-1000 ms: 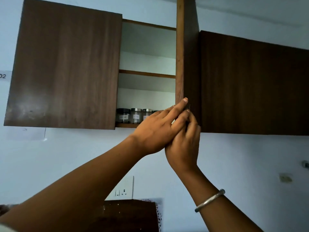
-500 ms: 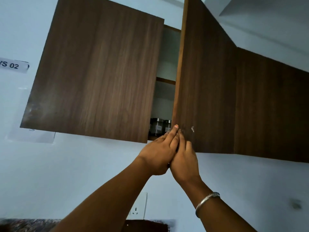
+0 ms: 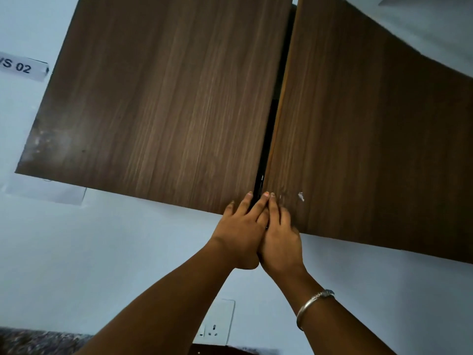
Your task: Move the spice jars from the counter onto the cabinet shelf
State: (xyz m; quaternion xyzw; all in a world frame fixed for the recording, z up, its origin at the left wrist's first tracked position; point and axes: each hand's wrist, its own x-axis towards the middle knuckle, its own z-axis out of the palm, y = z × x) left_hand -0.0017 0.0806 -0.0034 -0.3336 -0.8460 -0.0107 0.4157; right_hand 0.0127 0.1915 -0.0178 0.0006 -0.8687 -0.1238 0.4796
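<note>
The brown wall cabinet fills the upper view. Its right door (image 3: pixel 358 137) stands almost shut against the left door (image 3: pixel 166 103), leaving only a thin dark gap (image 3: pixel 268 139). The spice jars and the shelf are hidden behind the doors. My left hand (image 3: pixel 240 229) lies flat with fingers spread across the bottom corners of both doors at the gap. My right hand (image 3: pixel 279 234), with a silver bangle (image 3: pixel 313 304) on its wrist, presses flat on the right door's lower left corner, touching my left hand. Neither hand holds anything.
A light blue wall lies below the cabinet, with a white socket plate (image 3: pixel 217 324) low in the middle. A paper label (image 3: pixel 23 69) is stuck to the wall at the left. A speckled counter edge (image 3: pixel 33 342) shows at the bottom left.
The right door has swung from wide open to nearly shut under both hands. The jars on the shelf have gone out of sight behind it. The view has tilted upward and closer.
</note>
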